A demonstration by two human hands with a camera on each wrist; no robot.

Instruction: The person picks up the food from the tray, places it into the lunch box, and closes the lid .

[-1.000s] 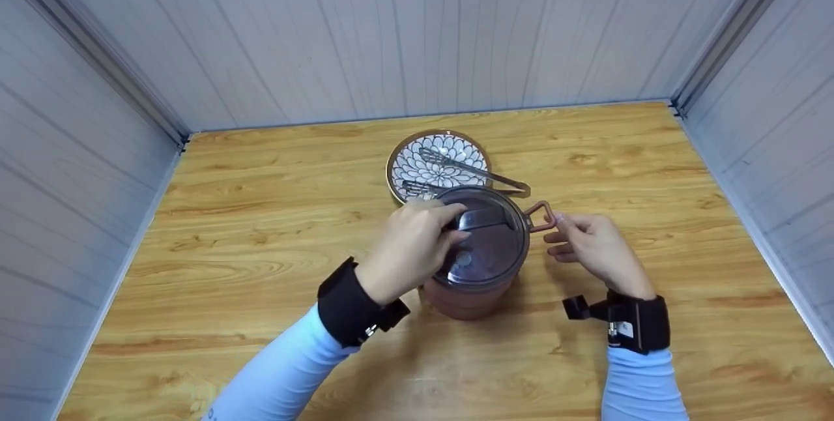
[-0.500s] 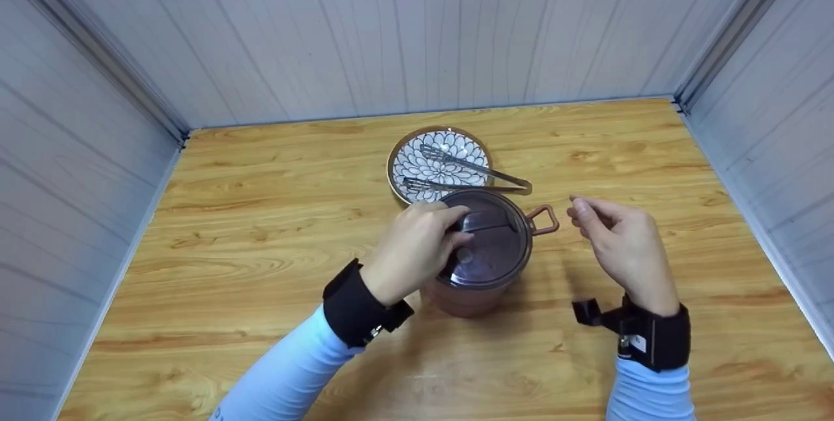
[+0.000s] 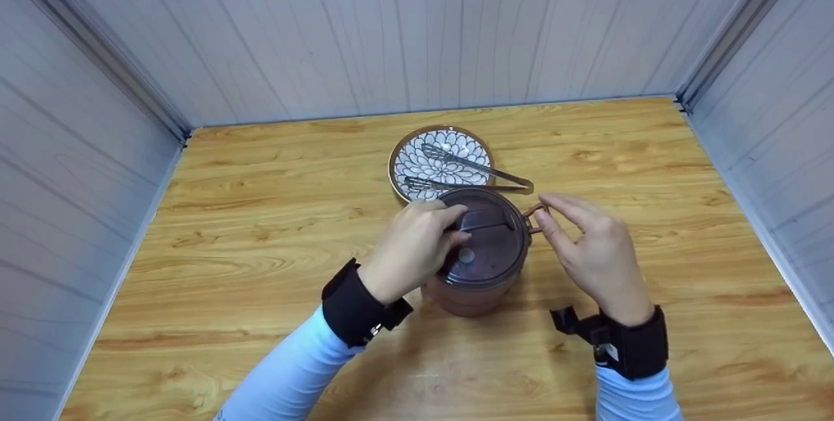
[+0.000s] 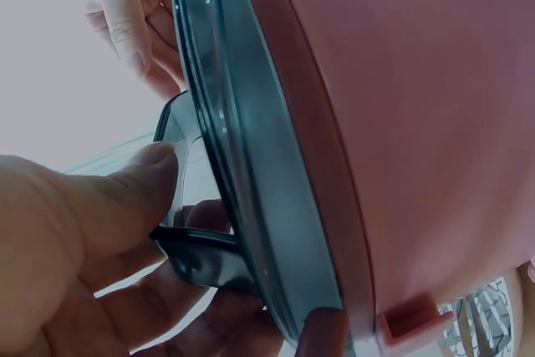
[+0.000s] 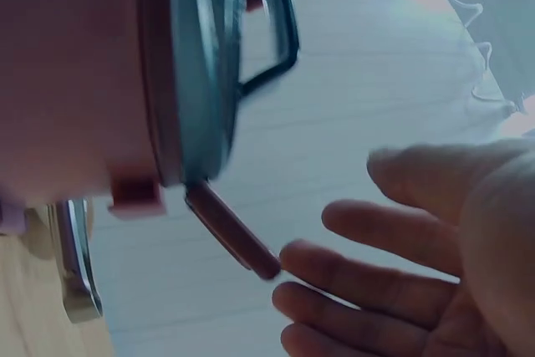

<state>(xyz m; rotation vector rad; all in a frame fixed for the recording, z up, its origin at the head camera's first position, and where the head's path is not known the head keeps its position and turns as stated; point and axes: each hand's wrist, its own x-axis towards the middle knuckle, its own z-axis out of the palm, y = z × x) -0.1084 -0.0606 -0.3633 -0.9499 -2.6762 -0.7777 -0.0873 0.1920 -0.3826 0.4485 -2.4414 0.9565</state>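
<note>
A pinkish-brown canister [image 3: 466, 302] stands on the wooden table, topped by a dark see-through lid [image 3: 492, 258]. My left hand [image 3: 409, 245] grips the lid's raised handle [image 4: 209, 261], thumb on one side and fingers curled behind it. On the right side a looped clasp [image 5: 234, 232] sticks out from the rim, swung outward. My right hand [image 3: 596, 248] is at this clasp, and its fingertips come right to the clasp's outer end in the right wrist view. There the thumb stands apart from the fingers, which are lightly bent.
Behind the canister lies a plate [image 3: 409, 161] with a flower pattern and brown rim. Metal tongs [image 3: 482, 167] rest across it, their bent end past its right edge. Pale panel walls [image 3: 313, 36] enclose the wooden table [image 3: 260, 212] at the back and both sides.
My right hand drew back to the right from the clasp, then came back to it with thumb and forefinger spread around it. My left hand has stayed on the lid's handle.
</note>
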